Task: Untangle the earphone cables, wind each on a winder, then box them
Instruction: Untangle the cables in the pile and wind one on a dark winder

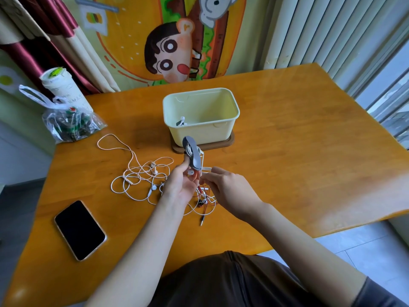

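A broad orange-brown wooden desk carries everything. Near its middle stands a pale yellow rectangular plastic box, open-topped, seated on a brown tray-like base. In the box's left corner lies one wound white earphone set. A crumpled clear plastic bag sits at the desk's far left edge, and a black slab smartphone lies face up near the left front.

A loose tangle of white earphone cables sprawls between phone and box, running under the hands, where a thin red-and-black cable mixes in.

The left hand is raised above the tangle, its fingers grasping the lower end of an upright grey oval winder, just in front of the box, with white cable wrapped on it. The right hand pinches the free white cable beside the winder. A white earbud rests against the left fingers. A metal jack plug lies below the hands.
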Demonstrator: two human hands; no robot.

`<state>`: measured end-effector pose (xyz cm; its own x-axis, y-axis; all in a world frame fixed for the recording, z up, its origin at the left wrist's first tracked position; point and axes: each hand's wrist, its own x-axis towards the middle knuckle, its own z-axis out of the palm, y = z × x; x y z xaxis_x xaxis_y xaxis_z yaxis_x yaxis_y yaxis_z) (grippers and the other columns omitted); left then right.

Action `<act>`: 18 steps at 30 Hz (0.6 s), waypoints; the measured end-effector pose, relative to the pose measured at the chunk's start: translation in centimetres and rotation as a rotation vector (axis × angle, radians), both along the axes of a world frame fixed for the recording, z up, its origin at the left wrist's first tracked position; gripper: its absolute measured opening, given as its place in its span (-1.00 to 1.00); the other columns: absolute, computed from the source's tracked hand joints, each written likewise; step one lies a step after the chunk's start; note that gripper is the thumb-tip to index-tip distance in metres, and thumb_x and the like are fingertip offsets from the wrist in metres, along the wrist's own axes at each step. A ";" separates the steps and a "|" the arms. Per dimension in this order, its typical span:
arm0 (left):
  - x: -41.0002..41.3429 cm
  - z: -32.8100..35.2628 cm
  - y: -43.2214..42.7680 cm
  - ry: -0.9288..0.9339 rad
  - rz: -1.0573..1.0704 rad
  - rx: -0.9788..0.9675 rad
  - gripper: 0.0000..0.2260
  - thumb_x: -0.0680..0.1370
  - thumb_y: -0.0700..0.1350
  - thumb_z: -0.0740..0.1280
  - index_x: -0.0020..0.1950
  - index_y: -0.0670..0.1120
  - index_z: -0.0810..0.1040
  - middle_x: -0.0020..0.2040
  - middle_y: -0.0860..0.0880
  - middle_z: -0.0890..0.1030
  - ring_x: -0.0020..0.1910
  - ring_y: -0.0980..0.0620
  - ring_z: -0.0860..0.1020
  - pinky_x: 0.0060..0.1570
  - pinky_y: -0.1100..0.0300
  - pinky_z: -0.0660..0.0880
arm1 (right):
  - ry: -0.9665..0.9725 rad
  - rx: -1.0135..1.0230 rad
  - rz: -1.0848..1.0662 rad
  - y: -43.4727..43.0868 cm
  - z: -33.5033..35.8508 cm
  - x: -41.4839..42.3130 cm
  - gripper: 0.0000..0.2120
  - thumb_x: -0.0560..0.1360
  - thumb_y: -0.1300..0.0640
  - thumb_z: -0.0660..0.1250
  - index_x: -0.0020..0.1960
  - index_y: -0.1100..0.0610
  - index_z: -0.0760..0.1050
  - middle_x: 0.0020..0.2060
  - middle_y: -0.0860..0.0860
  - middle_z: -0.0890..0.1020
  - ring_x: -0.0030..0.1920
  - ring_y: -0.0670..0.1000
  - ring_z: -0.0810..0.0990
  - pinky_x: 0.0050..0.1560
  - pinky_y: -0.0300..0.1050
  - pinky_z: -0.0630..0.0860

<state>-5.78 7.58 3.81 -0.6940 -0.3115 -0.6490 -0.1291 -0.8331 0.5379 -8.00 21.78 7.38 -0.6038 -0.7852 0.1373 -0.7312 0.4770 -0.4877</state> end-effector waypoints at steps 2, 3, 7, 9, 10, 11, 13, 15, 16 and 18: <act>0.1 -0.2 0.0 -0.007 -0.015 -0.006 -0.65 0.59 -0.02 0.26 0.27 -0.23 0.50 -0.01 -0.15 0.52 -0.05 -0.03 0.46 0.03 0.15 0.40 | 0.000 -0.009 0.019 0.0 0.0 0.1 -0.80 0.60 0.19 0.19 0.07 0.12 0.58 -0.10 0.03 0.56 -0.26 0.03 0.52 -0.37 -0.20 0.35; 0.2 -0.2 0.0 -0.020 -0.020 -0.024 -0.63 0.58 -0.02 0.26 0.29 -0.23 0.48 0.04 -0.17 0.53 0.01 -0.06 0.46 0.07 0.13 0.40 | -0.003 -0.015 0.023 0.0 0.0 0.2 -0.81 0.59 0.20 0.20 0.05 0.12 0.59 -0.11 0.03 0.57 -0.28 0.01 0.48 -0.39 -0.27 0.30; 0.3 -0.3 -0.1 -0.002 -0.025 -0.125 -0.58 0.46 -0.04 0.39 0.21 -0.26 0.45 0.13 -0.21 0.58 0.09 -0.11 0.52 0.05 0.11 0.46 | -0.012 -0.010 0.052 0.1 -0.1 0.1 -0.84 0.57 0.23 0.23 0.02 0.13 0.59 -0.12 0.03 0.58 -0.30 0.00 0.50 -0.40 -0.36 0.23; 0.3 -0.3 0.2 -0.020 -0.028 -0.170 -0.79 0.50 -0.13 0.39 -0.02 -0.15 0.39 0.03 -0.21 0.61 0.03 -0.12 0.57 -0.01 0.10 0.49 | -0.011 -0.009 0.063 0.1 -0.2 0.0 -0.84 0.57 0.22 0.24 0.02 0.13 0.60 -0.11 0.03 0.58 -0.26 0.03 0.57 -0.39 -0.30 0.32; 0.3 -0.3 0.3 -0.028 -0.025 -0.193 -0.81 0.52 -0.16 0.37 -0.09 -0.11 0.34 0.01 -0.21 0.61 0.00 -0.11 0.58 -0.03 0.10 0.49 | -0.016 -0.014 0.062 0.1 -0.2 0.0 -0.84 0.57 0.21 0.23 0.03 0.13 0.59 -0.10 0.03 0.58 -0.26 0.04 0.58 -0.38 -0.25 0.37; 0.3 -0.3 0.4 -0.022 -0.025 -0.202 -0.81 0.53 -0.17 0.35 -0.09 -0.10 0.33 0.00 -0.21 0.62 -0.03 -0.10 0.58 -0.06 0.11 0.49 | -0.026 -0.021 0.055 0.2 -0.2 0.1 -0.83 0.58 0.21 0.22 0.03 0.13 0.59 -0.09 0.03 0.58 -0.25 0.04 0.58 -0.37 -0.21 0.41; 0.5 0.0 0.3 0.002 -0.033 -0.176 -0.79 0.53 -0.13 0.36 0.08 -0.15 0.39 -0.01 -0.18 0.62 -0.07 -0.06 0.57 -0.11 0.16 0.50 | -0.045 -0.038 0.041 0.3 -0.2 0.2 -0.82 0.59 0.19 0.20 0.04 0.12 0.59 -0.08 0.02 0.57 -0.23 0.02 0.57 -0.34 -0.18 0.44; 0.6 0.1 0.1 -0.004 -0.044 -0.141 -0.62 0.54 -0.08 0.33 0.30 -0.21 0.41 -0.02 -0.14 0.60 -0.09 -0.02 0.55 -0.15 0.18 0.49 | -0.050 -0.059 0.033 0.5 -0.3 0.2 -0.80 0.59 0.18 0.19 0.04 0.12 0.58 -0.09 0.02 0.57 -0.23 0.03 0.57 -0.34 -0.19 0.43; 0.6 0.2 0.1 -0.008 -0.044 -0.130 -0.59 0.56 -0.09 0.31 0.36 -0.23 0.38 -0.02 -0.14 0.60 -0.10 -0.01 0.55 -0.17 0.19 0.49 | -0.049 -0.069 0.025 0.6 -0.3 0.2 -0.79 0.58 0.17 0.17 0.04 0.12 0.58 -0.09 0.02 0.57 -0.23 0.04 0.57 -0.35 -0.16 0.45; 0.7 0.4 0.2 0.006 -0.049 -0.103 -0.60 0.59 -0.11 0.26 0.38 -0.24 0.36 -0.06 -0.13 0.59 -0.15 0.01 0.55 -0.20 0.20 0.49 | -0.042 -0.074 0.014 0.8 -0.3 0.3 -0.76 0.58 0.13 0.14 0.05 0.10 0.58 -0.09 0.02 0.57 -0.24 0.06 0.58 -0.35 -0.09 0.50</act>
